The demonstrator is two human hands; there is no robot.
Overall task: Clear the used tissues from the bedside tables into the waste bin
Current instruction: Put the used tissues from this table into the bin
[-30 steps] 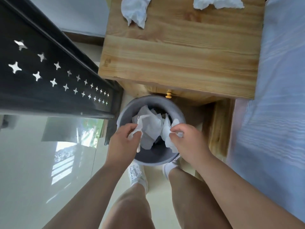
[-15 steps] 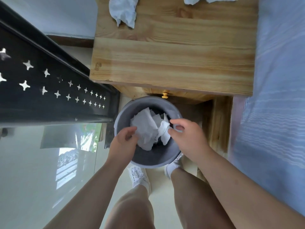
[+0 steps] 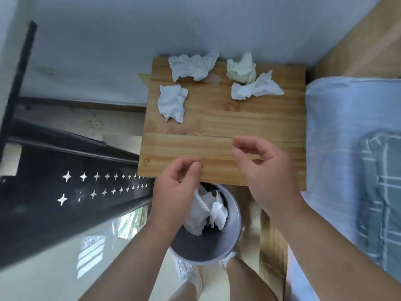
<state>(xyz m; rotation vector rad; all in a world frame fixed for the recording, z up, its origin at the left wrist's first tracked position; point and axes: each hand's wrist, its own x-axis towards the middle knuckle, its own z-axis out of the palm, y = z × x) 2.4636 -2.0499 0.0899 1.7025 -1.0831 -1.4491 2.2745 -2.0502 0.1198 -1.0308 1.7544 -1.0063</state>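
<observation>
Several crumpled white tissues lie on the wooden bedside table [image 3: 217, 146]: one at the back left [image 3: 192, 67], one below it [image 3: 172, 103], a greenish one at the back [image 3: 242, 69] and one beside it [image 3: 256, 88]. The grey waste bin [image 3: 206, 250] stands on the floor under the table's front edge, with tissues [image 3: 206, 211] inside. My left hand [image 3: 175, 192] hovers over the bin's rim, fingers loosely curled, holding nothing. My right hand [image 3: 262, 168] hangs above the table's front part, fingers loosely curled and empty.
A bed with a light blue cover [image 3: 347, 148] runs along the right. A black panel with star cut-outs [image 3: 76, 192] stands to the left. The wall [image 3: 130, 40] is behind the table. My legs and white shoes [image 3: 188, 274] are below the bin.
Both hands have let go of the tissues into the bin and risen toward the table. The view has tilted up, showing the whole tabletop.
</observation>
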